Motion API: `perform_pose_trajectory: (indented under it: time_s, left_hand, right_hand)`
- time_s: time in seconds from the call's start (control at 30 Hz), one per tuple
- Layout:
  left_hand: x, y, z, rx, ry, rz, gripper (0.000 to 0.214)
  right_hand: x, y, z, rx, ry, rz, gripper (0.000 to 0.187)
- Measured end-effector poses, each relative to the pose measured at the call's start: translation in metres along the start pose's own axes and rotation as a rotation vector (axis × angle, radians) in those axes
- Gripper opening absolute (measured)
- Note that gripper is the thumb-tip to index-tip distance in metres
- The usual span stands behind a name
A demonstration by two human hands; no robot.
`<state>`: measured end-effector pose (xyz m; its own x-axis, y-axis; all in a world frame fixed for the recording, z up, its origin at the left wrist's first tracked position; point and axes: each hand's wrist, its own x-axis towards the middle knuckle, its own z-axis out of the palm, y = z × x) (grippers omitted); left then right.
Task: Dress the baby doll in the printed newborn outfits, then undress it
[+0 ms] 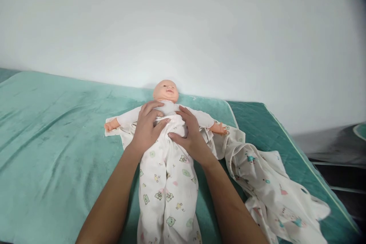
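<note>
A baby doll [166, 90] lies on its back with its arms stretched out to both sides. White patterned baby trousers [168, 194] cover its legs and reach up to the belly, where the fabric is bunched. A plain white top [168, 107] covers the chest and arms. My left hand [149, 126] is bent around the waist of the trousers at one side, thumb on the cloth and fingers up on the belly. Across from it, my right hand [190, 131] grips the other side of the waist, its thumb pressed on the fabric. The fingertips are partly hidden.
A crumpled white printed baby garment [280, 194] lies at the right. More printed cloth [113, 129] spreads under the doll's arms. Beneath everything is a light green sheet [57, 141] over a darker green quilted cover [251, 118]. A white wall [183, 34] stands behind the doll's head.
</note>
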<state>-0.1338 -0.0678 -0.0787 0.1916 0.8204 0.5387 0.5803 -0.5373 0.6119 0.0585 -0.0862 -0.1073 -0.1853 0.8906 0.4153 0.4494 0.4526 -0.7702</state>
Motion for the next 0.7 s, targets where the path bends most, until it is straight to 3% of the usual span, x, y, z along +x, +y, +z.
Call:
perform_pose_trajectory:
  time_s: [0.1,0.3,0.47,0.63,0.7]
  left_hand:
    - [-0.002,0.004,0.004,0.098,-0.006,0.171,0.011]
    - [-0.006,-0.001,0.009,0.288,0.009,0.290,0.019]
    - [-0.007,-0.014,0.009,0.365,0.033,0.299,0.023]
    - [-0.008,-0.028,0.010,0.374,0.067,0.270,0.027]
    - [-0.009,-0.031,0.011,0.362,0.071,0.255,0.028]
  right_hand:
    - [-0.001,-0.004,-0.001,-0.010,0.024,-0.039,0.057]
    - [-0.003,-0.014,0.003,0.022,0.087,-0.004,0.036]
    - [-0.010,-0.014,-0.001,0.070,0.149,0.013,0.033]
    - [-0.043,-0.007,-0.017,0.155,0.251,0.034,0.037]
    - [-0.057,-0.004,-0.020,0.214,0.220,0.069,0.038]
